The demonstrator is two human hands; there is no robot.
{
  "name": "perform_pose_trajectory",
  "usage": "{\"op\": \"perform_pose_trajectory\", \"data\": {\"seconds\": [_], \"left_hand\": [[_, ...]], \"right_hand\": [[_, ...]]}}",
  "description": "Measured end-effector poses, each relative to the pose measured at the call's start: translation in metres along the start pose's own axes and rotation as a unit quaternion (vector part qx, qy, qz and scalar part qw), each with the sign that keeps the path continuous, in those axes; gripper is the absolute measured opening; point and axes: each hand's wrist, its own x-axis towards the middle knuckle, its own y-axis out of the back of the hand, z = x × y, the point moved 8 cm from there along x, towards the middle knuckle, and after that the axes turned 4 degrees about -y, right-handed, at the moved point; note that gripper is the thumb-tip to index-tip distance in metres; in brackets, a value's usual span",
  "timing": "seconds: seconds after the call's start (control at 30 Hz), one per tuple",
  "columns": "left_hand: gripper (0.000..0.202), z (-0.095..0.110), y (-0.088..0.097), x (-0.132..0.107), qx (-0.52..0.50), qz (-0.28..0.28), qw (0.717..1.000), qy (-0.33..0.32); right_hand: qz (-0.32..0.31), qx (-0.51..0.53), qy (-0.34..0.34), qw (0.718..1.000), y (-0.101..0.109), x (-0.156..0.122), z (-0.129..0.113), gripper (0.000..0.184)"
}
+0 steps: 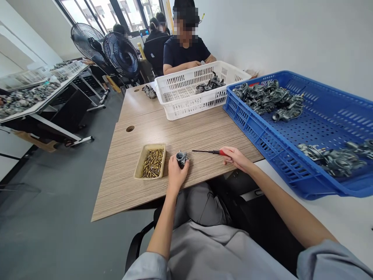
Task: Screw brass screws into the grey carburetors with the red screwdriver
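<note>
My left hand is closed around a small grey metal carburetor body, its round bore facing up at the table's near side. In my right hand is a screwdriver with a red and black handle. Its dark shaft points left toward the carburetor, with a gap between tip and metal. Left of my left hand stands a cream tray holding many small brass parts, slim and pin-like. My fingers hide the lower part of the carburetor.
A blue crate with heaped carburetors stands to the right. Beyond the table's middle is a white crate with a few metal parts. A person sits behind it. Two fans stand at the back left. The wooden table has a cable hole.
</note>
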Motion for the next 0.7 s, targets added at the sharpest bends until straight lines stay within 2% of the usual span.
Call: {"op": "perform_pose_trajectory", "data": {"seconds": [0.1,0.3,0.43,0.6,0.7], "left_hand": [[0.03,0.0,0.004,0.001,0.021,0.012,1.0,0.003],[0.039,0.007,0.012,-0.001,0.032,0.049,0.998,-0.021],[0.038,0.003,0.012,-0.001,0.006,0.054,0.999,0.0],[0.028,-0.007,0.015,-0.002,-0.02,0.074,0.996,0.051],[0.027,-0.008,0.014,-0.002,-0.018,0.071,0.996,0.05]], "right_hand": [[-0.005,0.006,-0.002,1.0,0.001,0.0,0.001,0.054],[-0.011,0.006,-0.002,1.0,0.0,-0.001,0.0,0.053],[-0.011,0.001,0.001,1.0,-0.001,-0.001,0.0,0.052],[-0.01,-0.009,0.005,1.0,-0.001,-0.001,-0.001,0.053],[-0.011,-0.016,0.007,1.0,-0.002,-0.002,-0.002,0.054]]}}
